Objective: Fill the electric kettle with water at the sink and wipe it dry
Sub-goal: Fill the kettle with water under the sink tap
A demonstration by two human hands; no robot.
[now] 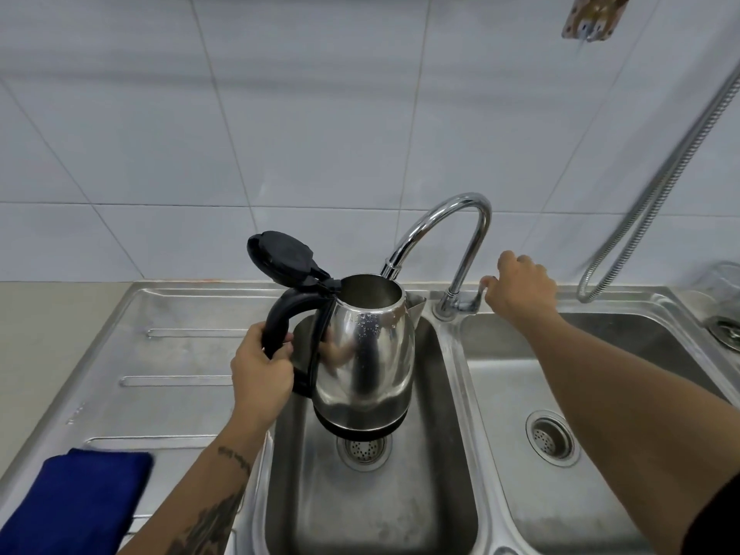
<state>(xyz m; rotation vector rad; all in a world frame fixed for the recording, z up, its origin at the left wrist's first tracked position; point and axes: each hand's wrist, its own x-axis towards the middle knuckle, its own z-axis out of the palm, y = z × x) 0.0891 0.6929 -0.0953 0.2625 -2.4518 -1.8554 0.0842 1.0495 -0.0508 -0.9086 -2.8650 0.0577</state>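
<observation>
A steel electric kettle (366, 354) with a black handle and its black lid (282, 256) flipped open hangs over the left sink basin (360, 506). My left hand (262, 368) grips the handle. The chrome faucet (452, 230) arches over, its spout right above the kettle's open mouth. No stream of water is visible; droplets sit on the kettle's shoulder. My right hand (520, 288) rests on the faucet lever (482, 288) at the tap's base, fingers curled round it. A folded blue cloth (76, 502) lies on the drainboard at the lower left.
A second basin (580, 374) with a drain lies to the right. A ribbed steel drainboard (160, 354) stretches left. A flexible metal hose (660, 186) hangs along the tiled wall on the right. A glass jar (722, 290) stands at the far right edge.
</observation>
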